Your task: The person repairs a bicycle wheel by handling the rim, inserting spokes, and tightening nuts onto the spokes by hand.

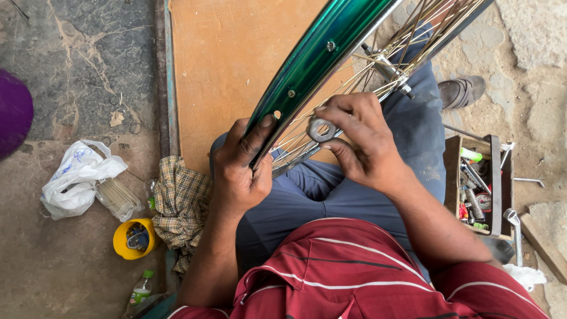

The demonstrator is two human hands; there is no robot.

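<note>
A bare orange-brown wooden board (224, 71) fills the upper middle of the frame, its top edge cut off. Across it, from the centre to the upper right, runs a glossy green metal wheel rim (319, 56) with thin brass-coloured wire spokes (378, 65); only an arc of the rim shows, the rest leaving the frame, and the hub is largely hidden behind the spokes. The left hand (239, 171), at centre, is clamped around the rim's lower end, thumb on top, fingers hidden behind it. The right hand (360, 139), just right of centre, pinches a small flat grey metal spoke wrench (322, 129) between thumb and fingers, held against the spokes just beside the rim; what it sits on is too small to make out. At right stands a wooden box of mixed tools (478, 186), its contents hard to tell apart. At lower left lie a checked cloth (182, 204), a crumpled white plastic bag (74, 177) and a small yellow plastic cup (133, 239).
</note>
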